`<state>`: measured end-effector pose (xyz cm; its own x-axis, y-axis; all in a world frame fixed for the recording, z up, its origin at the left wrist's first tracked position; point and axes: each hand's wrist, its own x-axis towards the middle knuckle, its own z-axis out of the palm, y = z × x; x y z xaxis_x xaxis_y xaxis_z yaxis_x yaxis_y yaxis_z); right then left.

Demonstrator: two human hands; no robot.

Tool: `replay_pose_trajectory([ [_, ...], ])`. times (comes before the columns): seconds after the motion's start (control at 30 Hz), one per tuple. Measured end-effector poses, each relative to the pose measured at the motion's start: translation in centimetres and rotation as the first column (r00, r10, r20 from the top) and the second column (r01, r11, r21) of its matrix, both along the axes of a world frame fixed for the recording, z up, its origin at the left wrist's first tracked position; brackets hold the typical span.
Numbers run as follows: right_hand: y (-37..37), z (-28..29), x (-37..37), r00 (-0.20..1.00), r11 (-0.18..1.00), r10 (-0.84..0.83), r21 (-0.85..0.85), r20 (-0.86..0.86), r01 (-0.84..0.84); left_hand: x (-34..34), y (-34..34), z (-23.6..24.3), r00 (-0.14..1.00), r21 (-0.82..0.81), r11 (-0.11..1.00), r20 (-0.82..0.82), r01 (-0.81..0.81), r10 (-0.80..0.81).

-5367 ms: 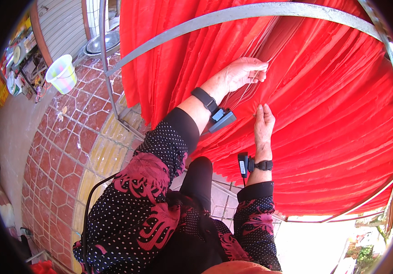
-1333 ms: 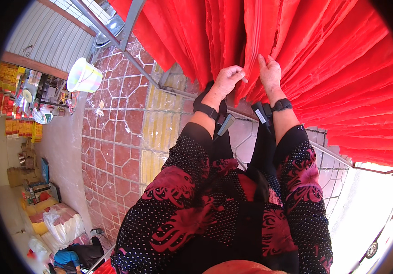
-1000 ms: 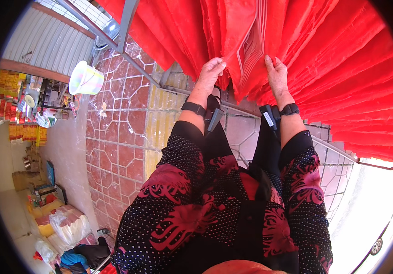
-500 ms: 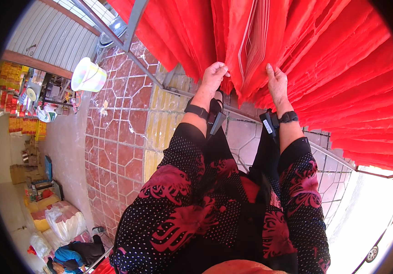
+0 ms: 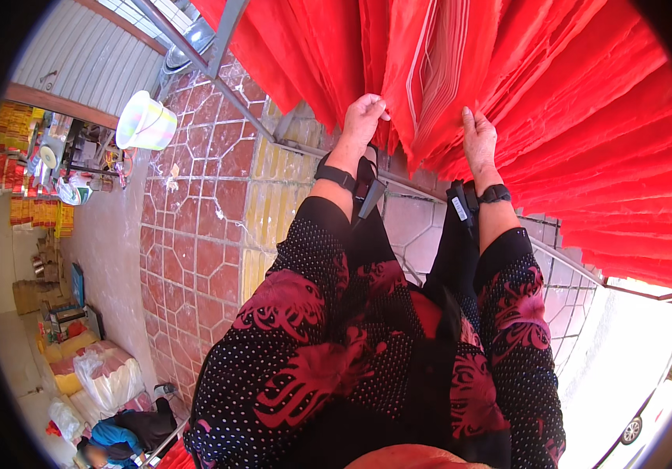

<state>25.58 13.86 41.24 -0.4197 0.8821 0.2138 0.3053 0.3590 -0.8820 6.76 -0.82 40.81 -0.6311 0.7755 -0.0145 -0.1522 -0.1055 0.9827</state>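
Observation:
Thin red sheets (image 5: 586, 148) hang in dense, overlapping layers from a metal rack, their lower edges toward me. My left hand (image 5: 362, 119) pinches the edge of one red sheet between thumb and fingers. Opposite it, my right hand (image 5: 480, 139) is closed at the edge of another red sheet. Between the two hands a fold gapes, showing a fan of pale-edged layers (image 5: 441, 86) inside. Each wrist wears a black strap with a small black device.
A grey metal rail (image 5: 234, 98) of the rack runs along the left. Beyond stand a pale bucket (image 5: 146, 121) on reddish floor tiles (image 5: 195, 258) and shelves of yellow and red packets (image 5: 31, 215). A person (image 5: 129, 430) is at lower left; a car wheel (image 5: 631, 431) shows at lower right.
My left hand has risen slightly and the right has shifted a little to the right, so the fold between them is a bit wider. The view has moved slightly.

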Motion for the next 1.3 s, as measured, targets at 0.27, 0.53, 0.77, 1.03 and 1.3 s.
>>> replay_pose_trajectory([
  [0.27,-0.3,-2.8,0.6,0.997,0.993,0.023,-0.112,-0.079,-0.032,0.7,-0.3,0.7,0.960,-0.027,0.959,0.012,0.281,-0.281],
  [0.53,-2.9,-3.1,0.0,0.944,0.898,0.023,-0.407,-0.330,-0.165,2.0,0.1,1.5,0.927,-0.008,0.927,0.033,0.375,-0.374],
  [0.77,-3.7,-3.7,-2.1,0.936,0.923,0.214,-0.256,-0.280,-0.288,2.1,0.4,1.7,0.873,-0.046,0.871,0.039,0.488,-0.487],
  [1.03,-2.8,-4.2,-3.2,0.976,0.975,0.182,-0.153,0.118,-0.163,1.8,0.0,1.2,0.882,-0.030,0.885,0.105,0.465,-0.459],
  [1.3,-1.1,-5.8,-3.6,0.936,0.850,0.014,-0.489,-0.351,-0.196,-0.7,0.1,0.4,0.971,-0.116,0.979,0.151,-0.170,0.187],
])
